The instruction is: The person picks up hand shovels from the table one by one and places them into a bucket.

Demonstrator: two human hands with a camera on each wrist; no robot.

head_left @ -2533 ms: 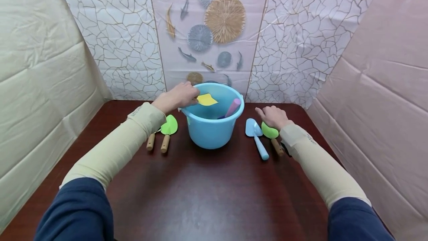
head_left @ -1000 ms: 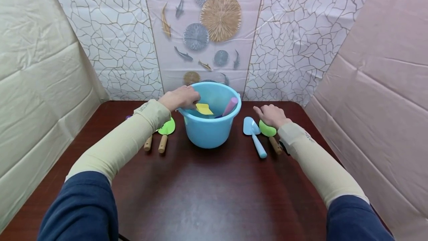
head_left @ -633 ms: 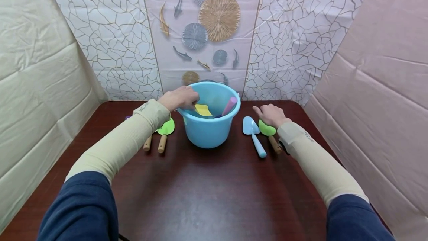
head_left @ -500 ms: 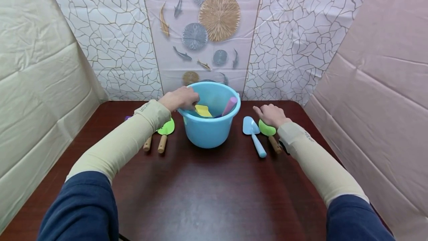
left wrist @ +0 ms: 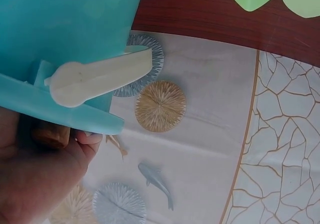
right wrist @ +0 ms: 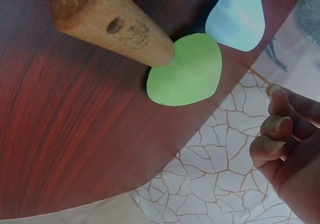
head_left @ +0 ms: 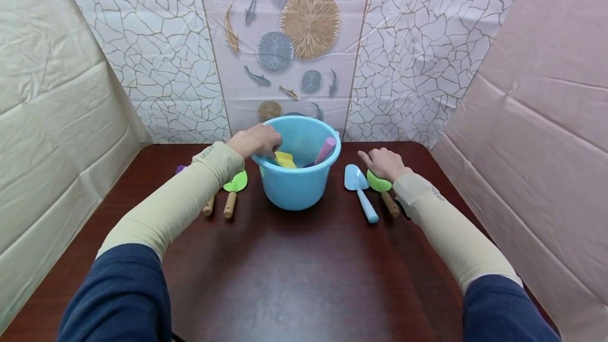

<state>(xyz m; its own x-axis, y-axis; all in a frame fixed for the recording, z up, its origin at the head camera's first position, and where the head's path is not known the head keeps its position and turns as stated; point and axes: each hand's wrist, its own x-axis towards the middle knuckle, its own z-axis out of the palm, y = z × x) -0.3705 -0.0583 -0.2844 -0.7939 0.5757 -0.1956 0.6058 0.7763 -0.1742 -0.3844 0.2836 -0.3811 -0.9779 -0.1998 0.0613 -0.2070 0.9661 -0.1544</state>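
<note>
My left hand is over the left rim of a light-blue bucket, gripping a small yellow-bladed trowel. Its blade dips into the bucket, and a wooden handle end shows in my palm in the left wrist view. Inside the bucket a pink-purple handle leans on the right wall. My right hand hovers with loosely curled fingers, holding nothing. Below it lie a green trowel with a wooden handle and, beside that, a light-blue trowel.
Left of the bucket lies a green trowel, next to another wooden handle. A purple tool is mostly hidden behind my left forearm. The dark red table is enclosed by cloth walls.
The left hand has lowered slightly, and the yellow trowel blade has sunk deeper into the bucket, tipping downward. My right hand keeps its place. The whole view has shifted a little.
</note>
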